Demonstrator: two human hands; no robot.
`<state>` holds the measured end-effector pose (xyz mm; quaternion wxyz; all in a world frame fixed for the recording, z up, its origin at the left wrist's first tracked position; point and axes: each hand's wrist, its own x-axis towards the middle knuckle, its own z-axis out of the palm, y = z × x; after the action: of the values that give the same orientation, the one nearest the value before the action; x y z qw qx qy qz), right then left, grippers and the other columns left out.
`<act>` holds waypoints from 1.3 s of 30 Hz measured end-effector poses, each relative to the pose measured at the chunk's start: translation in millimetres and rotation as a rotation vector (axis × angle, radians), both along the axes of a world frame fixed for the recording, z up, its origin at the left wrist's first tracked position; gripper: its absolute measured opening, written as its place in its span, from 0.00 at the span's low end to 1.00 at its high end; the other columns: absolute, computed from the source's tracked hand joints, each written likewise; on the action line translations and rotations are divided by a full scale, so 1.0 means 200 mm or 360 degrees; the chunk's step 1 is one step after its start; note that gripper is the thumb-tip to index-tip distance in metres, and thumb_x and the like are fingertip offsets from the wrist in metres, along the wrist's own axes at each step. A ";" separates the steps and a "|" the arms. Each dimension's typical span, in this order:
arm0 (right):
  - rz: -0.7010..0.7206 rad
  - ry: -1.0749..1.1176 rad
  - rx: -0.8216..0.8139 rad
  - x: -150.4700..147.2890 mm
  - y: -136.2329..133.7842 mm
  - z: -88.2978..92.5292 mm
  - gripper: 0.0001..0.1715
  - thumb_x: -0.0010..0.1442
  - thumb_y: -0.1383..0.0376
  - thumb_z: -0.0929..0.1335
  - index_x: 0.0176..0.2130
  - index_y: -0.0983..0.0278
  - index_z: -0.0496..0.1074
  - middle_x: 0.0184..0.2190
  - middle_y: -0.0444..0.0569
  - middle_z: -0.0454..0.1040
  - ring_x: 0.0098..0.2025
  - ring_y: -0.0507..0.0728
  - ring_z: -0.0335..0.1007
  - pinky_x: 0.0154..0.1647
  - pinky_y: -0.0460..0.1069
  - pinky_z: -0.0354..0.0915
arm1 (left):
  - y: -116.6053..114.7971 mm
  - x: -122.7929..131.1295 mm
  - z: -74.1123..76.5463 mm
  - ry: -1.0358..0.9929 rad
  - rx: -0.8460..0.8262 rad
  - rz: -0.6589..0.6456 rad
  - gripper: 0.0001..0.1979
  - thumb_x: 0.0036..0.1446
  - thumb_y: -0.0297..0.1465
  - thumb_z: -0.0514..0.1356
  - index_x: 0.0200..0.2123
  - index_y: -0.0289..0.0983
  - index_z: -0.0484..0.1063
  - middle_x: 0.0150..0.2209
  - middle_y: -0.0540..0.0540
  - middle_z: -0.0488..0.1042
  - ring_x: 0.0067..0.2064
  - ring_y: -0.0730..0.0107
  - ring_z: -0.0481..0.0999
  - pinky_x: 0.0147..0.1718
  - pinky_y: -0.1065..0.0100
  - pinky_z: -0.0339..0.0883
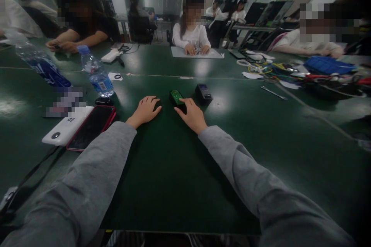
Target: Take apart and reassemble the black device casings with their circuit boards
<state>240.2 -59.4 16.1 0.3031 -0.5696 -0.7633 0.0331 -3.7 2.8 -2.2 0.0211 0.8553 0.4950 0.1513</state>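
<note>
A green circuit board (176,95) sits in a small black housing on the dark green table. My right hand (193,116) is at its near right corner, the index fingertip over the board's edge and the thumb held apart below it. I cannot tell how firmly it touches. To the board's left, my left hand (145,110) rests palm down on the table with fingers spread, holding nothing. Just right of the board stands a small black box-shaped device (204,94) with a greyish panel on top, touched by neither hand.
On the left are a water bottle (98,75), a larger blue-labelled bottle (46,67), a white power bank (68,125) and a red-cased phone (92,128). A wrench (274,92) and tangled cables (261,68) lie at right. Several people sit around the table.
</note>
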 end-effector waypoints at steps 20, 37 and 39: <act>0.0233 -0.0116 0.0073 0.00 0.01 0.00 0.28 0.66 0.62 0.63 0.63 0.67 0.64 0.56 0.59 0.70 0.55 0.66 0.69 0.52 0.60 0.70 | -0.01 0.01 0.00 -0.0006 0.0011 0.0012 0.25 0.70 0.42 0.50 0.63 0.36 0.65 0.65 0.36 0.63 0.66 0.50 0.60 0.64 0.48 0.56; -0.0462 0.0067 0.0450 0.26 0.13 -0.05 0.35 0.68 0.49 0.61 0.67 0.61 0.57 0.65 0.61 0.58 0.68 0.72 0.50 0.65 0.73 0.52 | 0.00 -0.01 0.00 -0.0021 -0.0021 -0.0023 0.26 0.70 0.44 0.49 0.64 0.37 0.64 0.66 0.37 0.63 0.67 0.50 0.60 0.64 0.47 0.56; -0.0550 0.0149 0.0413 0.35 0.19 -0.09 0.36 0.67 0.49 0.62 0.66 0.65 0.59 0.63 0.65 0.60 0.66 0.72 0.54 0.64 0.72 0.55 | 0.01 -0.01 0.00 -0.0013 -0.0018 -0.0025 0.26 0.70 0.44 0.49 0.64 0.36 0.64 0.66 0.36 0.63 0.67 0.49 0.60 0.64 0.47 0.56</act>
<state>309.8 -21.2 -2.4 0.4101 -0.6462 -0.6371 -0.0914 -5.2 3.8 -2.1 0.0291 0.8585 0.4890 0.1520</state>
